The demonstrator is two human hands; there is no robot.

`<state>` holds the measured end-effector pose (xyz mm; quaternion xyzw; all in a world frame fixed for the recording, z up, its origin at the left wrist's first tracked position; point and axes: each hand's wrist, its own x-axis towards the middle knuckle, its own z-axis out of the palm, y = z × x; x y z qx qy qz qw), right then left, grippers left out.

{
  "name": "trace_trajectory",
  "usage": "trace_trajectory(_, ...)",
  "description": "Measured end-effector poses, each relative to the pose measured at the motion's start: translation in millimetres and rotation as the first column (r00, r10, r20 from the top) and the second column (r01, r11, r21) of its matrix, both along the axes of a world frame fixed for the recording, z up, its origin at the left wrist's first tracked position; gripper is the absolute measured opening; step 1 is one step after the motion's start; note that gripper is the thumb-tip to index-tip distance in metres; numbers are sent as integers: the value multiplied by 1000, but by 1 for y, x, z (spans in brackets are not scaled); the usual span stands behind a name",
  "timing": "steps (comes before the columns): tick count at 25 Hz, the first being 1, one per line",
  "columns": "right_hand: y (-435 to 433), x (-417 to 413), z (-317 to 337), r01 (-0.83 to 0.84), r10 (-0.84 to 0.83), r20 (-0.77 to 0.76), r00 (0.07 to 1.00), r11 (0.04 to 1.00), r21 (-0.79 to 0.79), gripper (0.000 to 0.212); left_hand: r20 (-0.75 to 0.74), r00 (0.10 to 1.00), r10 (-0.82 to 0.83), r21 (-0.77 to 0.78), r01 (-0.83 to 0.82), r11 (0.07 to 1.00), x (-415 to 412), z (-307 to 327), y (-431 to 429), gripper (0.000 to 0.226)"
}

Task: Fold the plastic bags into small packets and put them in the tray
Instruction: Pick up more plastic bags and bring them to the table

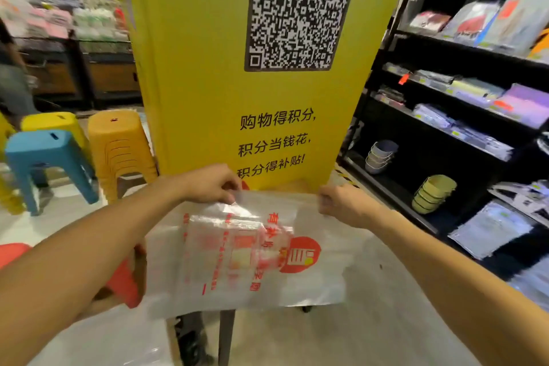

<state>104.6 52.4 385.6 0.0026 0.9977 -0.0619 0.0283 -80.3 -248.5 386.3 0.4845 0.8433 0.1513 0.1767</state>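
Plastic bag is held spread at near centre, its far edge pinched by left hand and right hand, fingers curled on the film. No tray is seen. Risk: the thin, slick, translucent, red-printed film could slip or be creased crooked under uneven pull.

Bright yellow, red print and black shelving, right in front of me.
The plastic bag is milky see-through with red lettering and a round red logo. The sign is yellow with black characters and a black-and-white QR code. There is a blue stool, a yellow stool, an orange stack of stools and a red stool. The black shelves carry pale green bowls and grey-blue bowls.
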Motion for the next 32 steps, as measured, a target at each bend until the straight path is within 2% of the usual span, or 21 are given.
trace_trajectory(2,24,-17,-2,44,-43,37,998,999,-22,16,34,999,1,19,-2,1000,-26,-8,19,17)
trace_trajectory(4,50,-36,-6,35,-33,79,996,999,-21,31,19,1000,1,23,-2,1000,-50,-18,38,22)
trace_trajectory(6,73,-53,-13,16,-16,118,993,1000,0,42,-35,998,45,-39,-47,998,-65,-31,56,25)
trace_trajectory(10,115,-81,-25,10,-24,180,983,997,75,24,-5,996,88,-35,-88,995,-79,-58,86,14)
trace_trajectory(12,137,-95,-31,-20,3,215,977,997,77,21,81,992,98,7,-99,995,-84,-66,99,5)
trace_trajectory(13,146,-102,-33,-43,26,226,974,997,70,27,129,986,102,17,-105,994,-86,-68,105,5)
trace_trajectory(16,183,-129,-46,-78,77,256,964,997,-6,41,270,957,108,-22,-106,994,-92,-76,123,23)
trace_trajectory(18,209,-152,-54,-86,94,291,952,995,-40,30,413,898,153,-65,-138,988,-90,-83,135,28)
trace_trajectory(20,241,-178,-62,-112,125,341,932,992,-57,23,559,798,227,-121,-192,974,-87,-93,156,21)
trace_trajectory(22,267,-210,-69,-138,152,364,919,988,-65,25,601,755,261,-151,-214,965,-88,-97,174,5)
trace_trajectory(24,281,-242,-76,-162,179,395,901,984,-75,26,618,717,322,-194,-258,946,-94,-102,185,7)
trace_trajectory(25,284,-257,-82,-184,196,419,886,980,-71,28,617,697,365,-206,-305,930,-97,-105,189,14)
trace_trajectory(27,285,-280,-98,-237,243,457,855,969,-72,28,529,732,429,-217,-373,902,-99,-114,194,19)
trace_trajectory(30,279,-311,-140,-320,324,454,830,943,-90,16,235,847,476,-310,-399,863,-103,-150,203,17)
trace_trajectory(32,274,-327,-181,-382,339,442,831,924,8,13,66,837,543,-389,-480,787,-104,-191,208,23)
